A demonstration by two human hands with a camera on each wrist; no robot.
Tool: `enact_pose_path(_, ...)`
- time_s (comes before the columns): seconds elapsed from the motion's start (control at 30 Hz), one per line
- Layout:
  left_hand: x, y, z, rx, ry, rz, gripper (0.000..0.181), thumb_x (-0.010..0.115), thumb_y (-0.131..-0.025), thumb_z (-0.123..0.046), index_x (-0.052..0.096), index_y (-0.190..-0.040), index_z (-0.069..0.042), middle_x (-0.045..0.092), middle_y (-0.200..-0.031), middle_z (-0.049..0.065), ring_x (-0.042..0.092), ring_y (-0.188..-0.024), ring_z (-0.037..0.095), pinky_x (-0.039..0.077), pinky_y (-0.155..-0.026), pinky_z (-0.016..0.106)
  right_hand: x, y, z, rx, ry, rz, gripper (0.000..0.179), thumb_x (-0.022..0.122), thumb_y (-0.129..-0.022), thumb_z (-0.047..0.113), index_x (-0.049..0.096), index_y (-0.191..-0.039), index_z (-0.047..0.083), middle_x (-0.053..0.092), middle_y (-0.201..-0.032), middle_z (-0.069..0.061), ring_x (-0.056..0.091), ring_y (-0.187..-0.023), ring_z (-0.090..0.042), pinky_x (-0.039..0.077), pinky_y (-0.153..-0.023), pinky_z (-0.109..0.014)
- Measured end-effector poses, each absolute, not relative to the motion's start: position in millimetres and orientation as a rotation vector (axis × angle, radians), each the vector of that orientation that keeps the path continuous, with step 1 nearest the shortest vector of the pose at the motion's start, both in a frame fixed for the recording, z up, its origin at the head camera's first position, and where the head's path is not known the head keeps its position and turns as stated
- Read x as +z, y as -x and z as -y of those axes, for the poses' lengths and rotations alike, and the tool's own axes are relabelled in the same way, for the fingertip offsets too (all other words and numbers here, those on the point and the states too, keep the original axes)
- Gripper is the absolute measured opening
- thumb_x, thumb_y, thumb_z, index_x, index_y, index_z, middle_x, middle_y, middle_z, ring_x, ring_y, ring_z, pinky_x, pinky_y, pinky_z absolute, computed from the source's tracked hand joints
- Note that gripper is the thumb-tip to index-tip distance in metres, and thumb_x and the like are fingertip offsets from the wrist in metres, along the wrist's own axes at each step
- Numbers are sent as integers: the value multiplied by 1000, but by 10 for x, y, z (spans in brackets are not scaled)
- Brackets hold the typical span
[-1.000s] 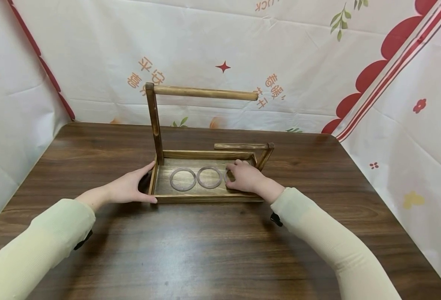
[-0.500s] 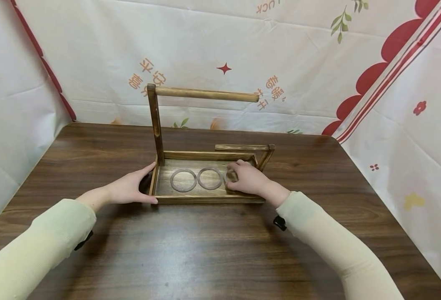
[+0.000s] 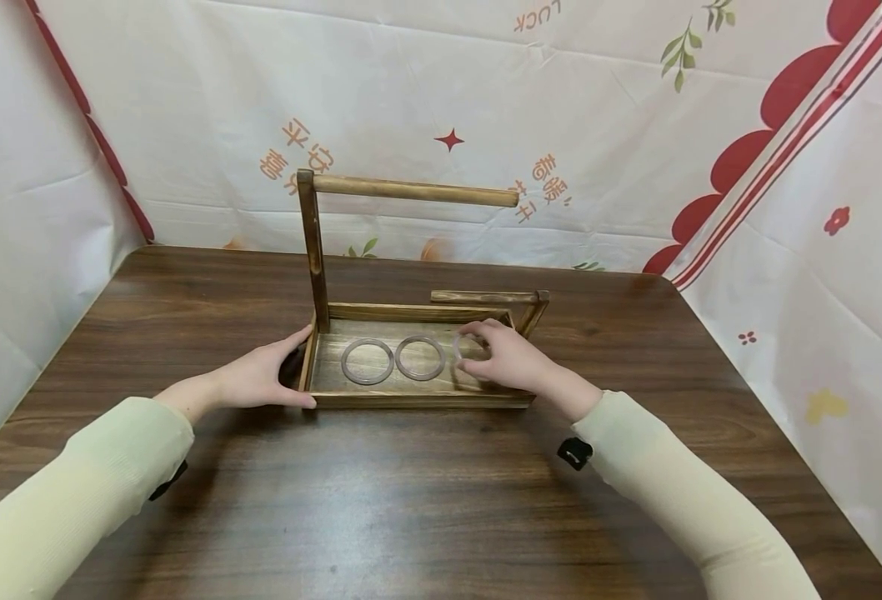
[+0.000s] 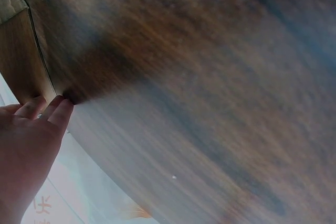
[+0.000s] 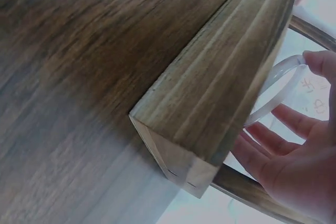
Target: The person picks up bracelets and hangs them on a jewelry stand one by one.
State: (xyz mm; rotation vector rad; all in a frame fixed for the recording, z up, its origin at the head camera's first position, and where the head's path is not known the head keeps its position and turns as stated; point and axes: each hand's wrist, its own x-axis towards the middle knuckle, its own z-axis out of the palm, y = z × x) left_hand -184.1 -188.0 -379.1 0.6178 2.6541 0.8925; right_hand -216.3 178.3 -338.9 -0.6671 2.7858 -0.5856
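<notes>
A shallow wooden tray (image 3: 418, 401) with two T-less arms, one tall and one short, stands on the table. My left hand (image 3: 261, 377) holds its left end, thumb at the front corner and fingers toward the back; in the left wrist view fingertips (image 4: 63, 107) press its side. Flat on the tray floor lie two translucent bangles, the left one (image 3: 368, 382) and the middle one (image 3: 420, 377). At the right end my right hand (image 3: 514, 358) pinches a third clear bangle (image 5: 283, 66) between thumb and fingers, tilted up in the right wrist view.
From the tray's left end rises a tall post (image 3: 312, 250) carrying a long horizontal rod (image 3: 414, 189). A shorter post (image 3: 533, 315) with its own rod (image 3: 482, 297) stands at the right. Behind the brown table (image 3: 381, 508) hangs a printed white cloth (image 3: 411, 92).
My right hand has drawn slightly to the right with the third bangle, which now shows tilted between thumb and fingers. The left hand keeps its hold on the tray.
</notes>
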Motion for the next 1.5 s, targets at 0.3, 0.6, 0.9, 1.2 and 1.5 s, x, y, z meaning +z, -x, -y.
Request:
enact_pose_path(0.3,-3812,1845,1883,916,-638,-2654,113,76,-73,-46,9,-150,1,14,-155,23,19,-141,40,23,-110,55,-3291,2067,-1866,-675,685,-2767,53,63,-88,31,50,-133,7,55,-119,-16,55,-104,-30,47,-85,-43)
enact_pose_path(0.6,-3791,1844,1889,941,-656,-2642,112,76,-74,-47,9,-150,0,14,-154,24,20,-140,41,24,-109,56,-3137,1983,-1978,-824,688,-2699,46,63,-89,25,51,-131,10,58,-96,-9,53,-81,-18,46,-69,-32)
enact_pose_path(0.9,-3785,1823,1902,1079,-606,-2522,111,76,-76,-39,2,-151,-2,21,-151,29,26,-137,44,28,-107,56,-3022,1901,-2062,-890,647,-2668,46,62,-91,25,50,-132,10,58,-116,-14,57,-99,-21,47,-82,-38)
enact_pose_path(1.2,-3808,1817,1899,1088,-592,-2516,111,76,-76,-39,3,-150,0,24,-149,30,28,-136,44,28,-106,56,-2898,1859,-2116,-958,655,-2621,42,61,-91,23,51,-130,11,58,-116,-10,56,-103,-22,45,-87,-39)
enact_pose_path(1.5,-3817,1810,1911,1068,-581,-2520,111,75,-77,-40,2,-151,-2,24,-150,29,29,-136,44,29,-106,57,-2725,1864,-2195,-1013,682,-2597,40,58,-92,19,51,-129,9,56,-121,-11,56,-106,-23,46,-86,-37)
